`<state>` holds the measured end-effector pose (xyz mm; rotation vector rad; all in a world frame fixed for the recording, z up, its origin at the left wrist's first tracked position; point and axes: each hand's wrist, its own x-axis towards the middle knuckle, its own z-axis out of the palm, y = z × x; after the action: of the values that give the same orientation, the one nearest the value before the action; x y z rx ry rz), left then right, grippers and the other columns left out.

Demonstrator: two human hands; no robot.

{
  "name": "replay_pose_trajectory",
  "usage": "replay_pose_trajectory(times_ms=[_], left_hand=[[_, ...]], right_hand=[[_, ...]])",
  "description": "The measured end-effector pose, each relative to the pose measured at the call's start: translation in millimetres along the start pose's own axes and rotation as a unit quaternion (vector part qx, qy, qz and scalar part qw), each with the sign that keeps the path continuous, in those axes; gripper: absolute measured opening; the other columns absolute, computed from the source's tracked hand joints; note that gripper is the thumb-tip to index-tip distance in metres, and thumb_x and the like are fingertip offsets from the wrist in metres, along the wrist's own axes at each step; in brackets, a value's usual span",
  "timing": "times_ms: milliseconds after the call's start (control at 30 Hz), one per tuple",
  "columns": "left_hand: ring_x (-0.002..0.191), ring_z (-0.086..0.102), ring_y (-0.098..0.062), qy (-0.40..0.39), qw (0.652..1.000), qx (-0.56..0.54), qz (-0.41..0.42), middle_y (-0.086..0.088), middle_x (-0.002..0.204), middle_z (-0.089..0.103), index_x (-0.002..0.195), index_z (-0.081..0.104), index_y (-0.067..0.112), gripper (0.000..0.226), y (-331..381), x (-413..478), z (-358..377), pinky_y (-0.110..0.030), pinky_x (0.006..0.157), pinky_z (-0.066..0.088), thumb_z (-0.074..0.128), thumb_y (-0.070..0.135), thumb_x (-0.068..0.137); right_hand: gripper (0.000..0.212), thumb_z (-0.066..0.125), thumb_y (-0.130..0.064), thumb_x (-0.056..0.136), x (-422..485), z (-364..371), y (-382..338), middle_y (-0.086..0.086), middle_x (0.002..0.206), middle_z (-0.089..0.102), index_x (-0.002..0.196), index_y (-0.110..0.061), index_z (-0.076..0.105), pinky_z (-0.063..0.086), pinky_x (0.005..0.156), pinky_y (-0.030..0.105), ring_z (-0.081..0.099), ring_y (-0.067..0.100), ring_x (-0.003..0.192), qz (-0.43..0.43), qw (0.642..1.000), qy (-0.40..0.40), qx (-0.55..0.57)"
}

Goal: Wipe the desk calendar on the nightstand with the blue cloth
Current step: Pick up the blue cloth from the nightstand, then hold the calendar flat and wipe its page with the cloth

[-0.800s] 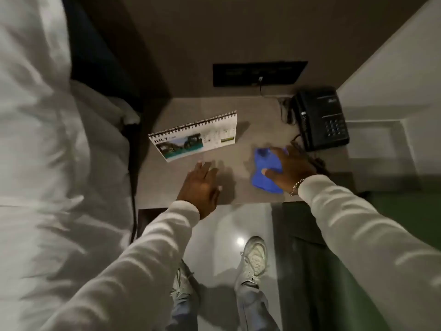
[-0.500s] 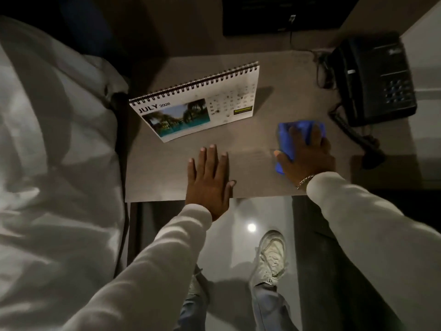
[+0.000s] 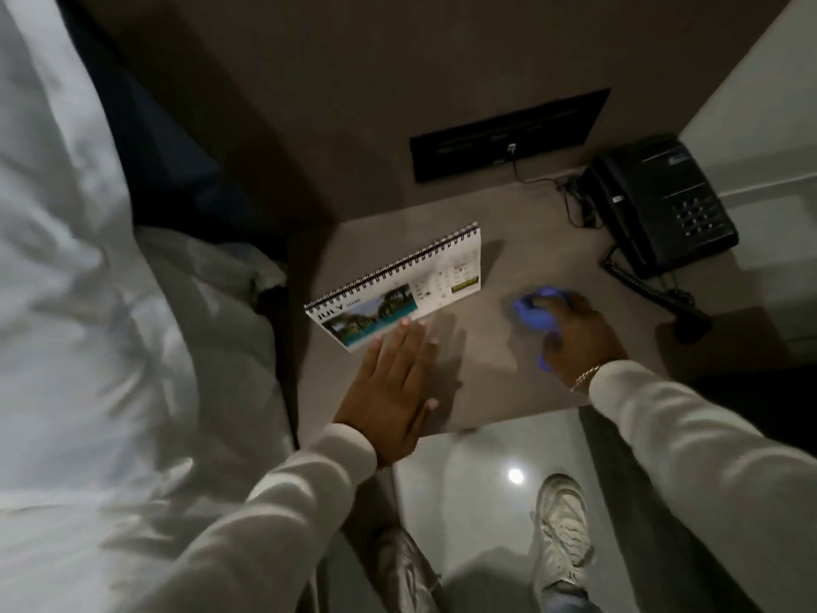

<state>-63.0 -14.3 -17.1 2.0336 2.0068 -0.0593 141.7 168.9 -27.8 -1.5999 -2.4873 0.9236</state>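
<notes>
A spiral-bound desk calendar [image 3: 400, 285] showing July with a beach photo stands on the brown nightstand [image 3: 495, 391], toward its left side. My left hand [image 3: 391, 391] lies flat and open on the nightstand, its fingertips reaching the calendar's lower front edge. My right hand [image 3: 574, 336] presses down on the bunched blue cloth [image 3: 532, 309], which is on the nightstand to the right of the calendar, apart from it. The cloth is blurred and partly hidden under my fingers.
A black telephone [image 3: 658, 205] with a coiled cord [image 3: 650, 289] sits at the nightstand's back right. A dark wall panel [image 3: 508, 134] with a plugged cable is behind. The white bed [image 3: 88, 303] lies along the left. My shoe [image 3: 563, 524] stands on the glossy floor below.
My left hand has slid forward to the calendar's lower edge. My right hand has bunched the blue cloth under its fingers. The view has shifted.
</notes>
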Motion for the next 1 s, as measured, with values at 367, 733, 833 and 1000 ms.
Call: replay_pose_trajectory(times_ms=[367, 733, 833, 1000], left_hand=[[0.153, 0.001, -0.035, 0.003, 0.984, 0.111, 0.137, -0.021, 0.164, 0.005, 0.154, 0.011, -0.002, 0.094, -107.5, 43.5, -99.3, -0.052, 0.123, 0.011, 0.016, 0.067, 0.090], [0.153, -0.018, -0.022, -0.066, 0.955, 0.155, 0.246, -0.008, 0.164, -0.019, 0.151, -0.022, 0.011, 0.114, -124.6, 89.8, -88.4, -0.041, 0.125, 0.002, 0.040, 0.075, 0.081], [0.151, -0.024, -0.017, -0.064, 0.959, 0.122, 0.249, -0.002, 0.161, -0.026, 0.147, -0.028, 0.016, 0.116, -125.3, 89.8, -87.2, -0.037, 0.125, -0.003, 0.044, 0.074, 0.079], [0.152, -0.020, -0.023, -0.083, 0.960, 0.103, 0.248, -0.008, 0.163, -0.021, 0.150, -0.025, 0.020, 0.118, -123.6, 90.6, -87.5, -0.049, 0.125, 0.005, 0.049, 0.073, 0.076]], right_hand=[[0.046, 0.049, -0.017, 0.096, -51.1, 74.4, -80.7, 0.008, 0.159, 0.021, 0.140, -0.025, 0.039, 0.004, 0.109, 0.003, 0.023, 0.013, 0.143, -0.047, 0.968, 0.181, 0.170], [0.046, 0.041, -0.023, 0.098, -19.7, 137.6, -131.6, 0.012, 0.159, 0.018, 0.138, -0.039, 0.024, 0.012, 0.104, -0.005, 0.016, 0.005, 0.142, -0.004, 0.865, 0.360, 0.350], [0.047, 0.041, -0.023, 0.098, -7.5, 148.3, -144.4, 0.016, 0.158, 0.020, 0.137, -0.041, 0.022, 0.007, 0.106, -0.003, 0.011, 0.002, 0.141, 0.001, 0.852, 0.388, 0.352], [0.045, 0.033, -0.038, 0.099, 13.1, 170.6, -163.4, 0.007, 0.162, 0.007, 0.141, -0.047, 0.018, 0.015, 0.114, 0.015, 0.007, 0.012, 0.148, -0.017, 0.870, 0.358, 0.339]])
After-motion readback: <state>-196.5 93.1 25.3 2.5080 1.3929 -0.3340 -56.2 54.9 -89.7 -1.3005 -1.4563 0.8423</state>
